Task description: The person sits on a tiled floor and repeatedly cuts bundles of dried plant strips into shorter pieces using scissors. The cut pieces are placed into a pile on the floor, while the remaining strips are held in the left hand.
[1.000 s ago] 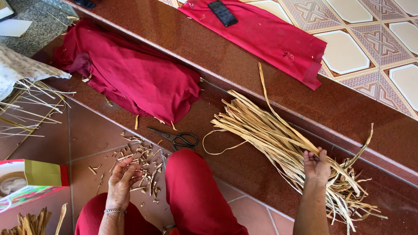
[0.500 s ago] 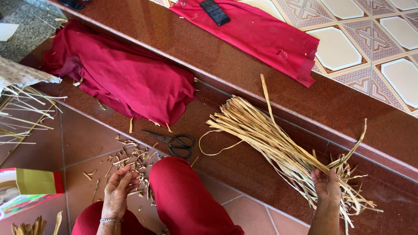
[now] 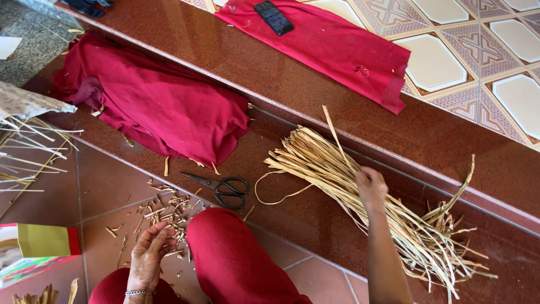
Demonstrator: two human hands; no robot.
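left hand (image 3: 147, 253) nearest, fingers loosely spread, empty, over cut scraps (image 3: 166, 211) by red-trousered knee (image 3: 225, 247). right hand (image 3: 371, 187) rests on dried strip bundle (image 3: 360, 197) along the step, likely to pick one; grip unclear. scissors (image 3: 222, 187) between, within reach. red cloth (image 3: 157, 110) beyond.

Scissors (image 3: 222, 188) on step between cloth heap (image 3: 157, 110) left, strip bundle (image 3: 360, 197) right
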